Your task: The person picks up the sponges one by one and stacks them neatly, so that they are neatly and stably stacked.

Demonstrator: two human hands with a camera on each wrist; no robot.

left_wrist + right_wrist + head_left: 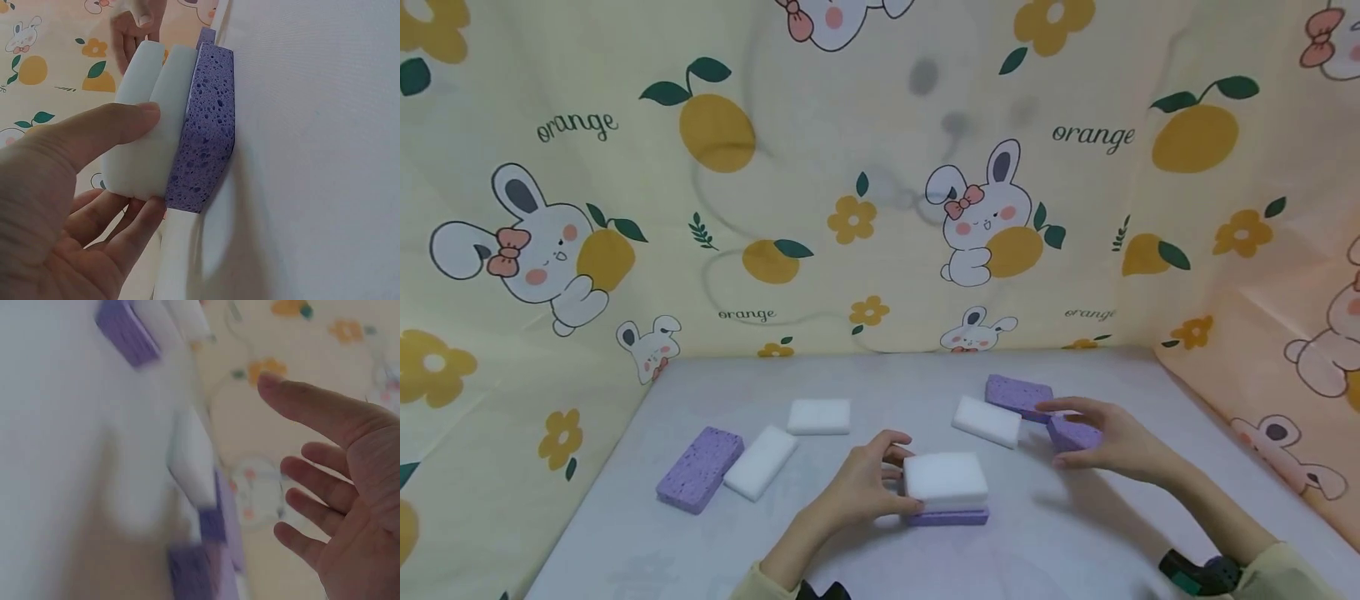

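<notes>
My left hand (868, 483) holds a stack at the left end, thumb on the near side and fingers on the far side. The stack has two white sponges (140, 150) lying on a purple sponge (203, 125) with a pitted surface. In the left wrist view the thumb presses the lower white sponge. My right hand (1108, 442) is over a second purple sponge (1073, 433) at the right, fingers spread and apart from the thumb. In the right wrist view nothing lies between that hand's fingers (319, 478) and thumb.
Behind the right hand another purple sponge (1018, 395) lies beside a white sponge (987, 421). On the left are a purple sponge (700, 470) and two white sponges, one tilted (762, 462) and one farther back (818, 417). A printed cloth (880, 108) hangs behind the white table (625, 533).
</notes>
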